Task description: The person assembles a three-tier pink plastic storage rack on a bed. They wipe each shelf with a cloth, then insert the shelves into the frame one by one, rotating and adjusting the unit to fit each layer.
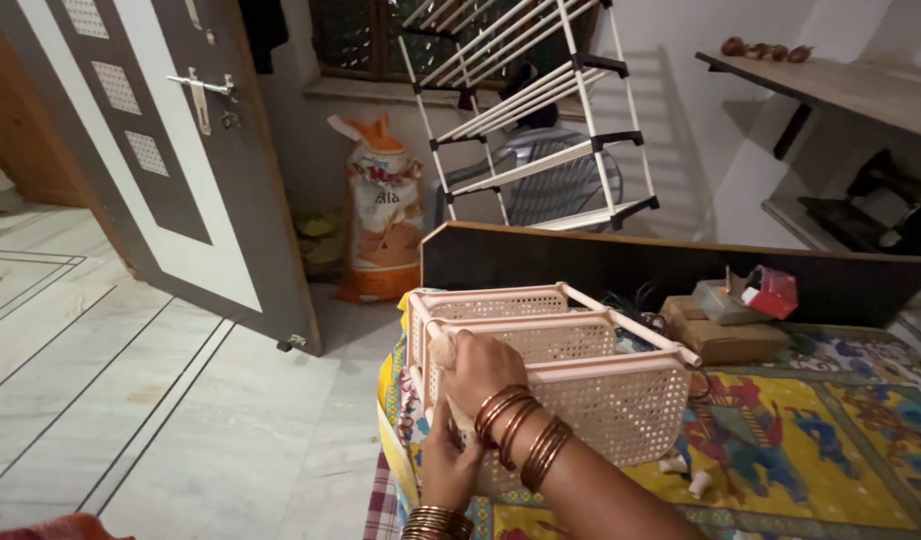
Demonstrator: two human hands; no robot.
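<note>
Three peach perforated trays form a plastic rack (550, 375) lying on its side on the bed (830, 450), long axis toward the headboard (580, 262). Right hand (477, 368) grips its pole; left hand (446, 458) clasps the lower edge.

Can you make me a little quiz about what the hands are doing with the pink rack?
1. True or false: the right hand rests on the upper end of the pink plastic rack.
2. What lies under the rack? A) bare floor B) a colourful patterned bedsheet C) a sink
3. What leans against the wall behind the bed: a white drying rack or a ladder?

Key:
1. True. The left hand is lower, at the rack's near edge.
2. B
3. The white drying rack, beside a printed sack.
</note>
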